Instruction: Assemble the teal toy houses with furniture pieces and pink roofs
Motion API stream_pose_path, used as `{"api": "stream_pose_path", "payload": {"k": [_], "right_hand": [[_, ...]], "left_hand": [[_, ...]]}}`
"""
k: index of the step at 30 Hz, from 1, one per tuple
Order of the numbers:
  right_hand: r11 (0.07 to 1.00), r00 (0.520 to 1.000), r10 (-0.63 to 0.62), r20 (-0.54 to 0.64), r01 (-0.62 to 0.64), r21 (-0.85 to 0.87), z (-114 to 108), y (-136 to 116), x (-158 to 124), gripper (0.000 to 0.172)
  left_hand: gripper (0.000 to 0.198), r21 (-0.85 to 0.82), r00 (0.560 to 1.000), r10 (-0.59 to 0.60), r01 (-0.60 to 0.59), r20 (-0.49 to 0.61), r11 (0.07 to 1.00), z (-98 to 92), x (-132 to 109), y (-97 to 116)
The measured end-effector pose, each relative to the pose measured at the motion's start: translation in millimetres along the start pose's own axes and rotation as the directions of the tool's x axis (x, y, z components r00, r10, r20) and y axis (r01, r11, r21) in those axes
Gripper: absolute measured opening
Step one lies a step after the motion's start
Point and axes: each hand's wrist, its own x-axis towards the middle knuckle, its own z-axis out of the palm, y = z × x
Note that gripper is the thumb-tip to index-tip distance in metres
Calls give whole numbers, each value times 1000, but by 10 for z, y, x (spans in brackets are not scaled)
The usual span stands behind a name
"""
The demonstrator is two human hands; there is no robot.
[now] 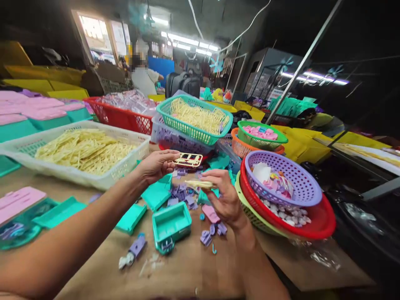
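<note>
Between the thumb and fingers of my left hand [160, 166] is one end of a cream plastic frame [188, 160], held flat above the table. My right hand [224, 196] pinches a cream piece [198, 183], seen nearly edge-on, a little lower and to the right; the two pieces are apart. Below them lie loose purple parts [183, 195]. A teal box [171, 224] stands open on the table, near a pink piece [211, 213]. A purple piece with a white end [136, 246] rests left of the box.
A white basket [142, 143] of cream frames stands left, with a teal basket [162, 109] of similar frames behind. Stacked at right are a purple basket [308, 183] and a red basket [328, 221]. A person [144, 79] is in the background.
</note>
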Motion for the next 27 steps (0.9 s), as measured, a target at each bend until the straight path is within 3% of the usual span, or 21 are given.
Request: {"api": "stream_pose_path", "payload": {"k": [2,4,6,8,12,14,16,18,20,23,27], "right_hand": [[945,977,-166,136,197,-260,42,-177,-46,24],[888,942,-203,267,292,-355,111,-260,-59,24],[881,923,-176,343,303,-363,173,-253,-65,26],[891,926,-146,347,276,-360,200,-210,-74,27],[936,945,-122,304,211,-282,234,-165,-116,27],[974,935,-134,328,186,-131,325,-166,-160,26],[993,944,-109,312,114,0,483,-167,-226,26],[1000,971,-22,240,20,10,669,-167,-307,32],[997,983,35,180,-23,-69,823,-167,-387,47],[987,981,5,194,26,-159,901,-169,-482,61],[997,983,16,183,-2,-75,805,-220,-587,52]], "left_hand": [[22,16,998,-65,65,-10,998,25,-127,-194],[19,22,994,-111,111,-3,994,89,-216,-308],[14,101,993,-115,112,23,989,146,-294,-354],[10,264,994,-79,55,79,963,151,-383,-368],[44,495,978,100,-179,182,850,-17,-625,-477],[54,426,975,158,-209,153,880,-98,-756,-605],[61,210,989,123,-139,88,968,-110,-865,-751],[64,-52,998,59,-59,11,997,-51,-935,-876],[61,-210,995,31,-51,-95,976,39,-968,-965],[48,-251,972,29,-89,-233,964,132,-985,-1042],[37,-200,977,51,-94,-209,975,165,-1060,-1094]]}}
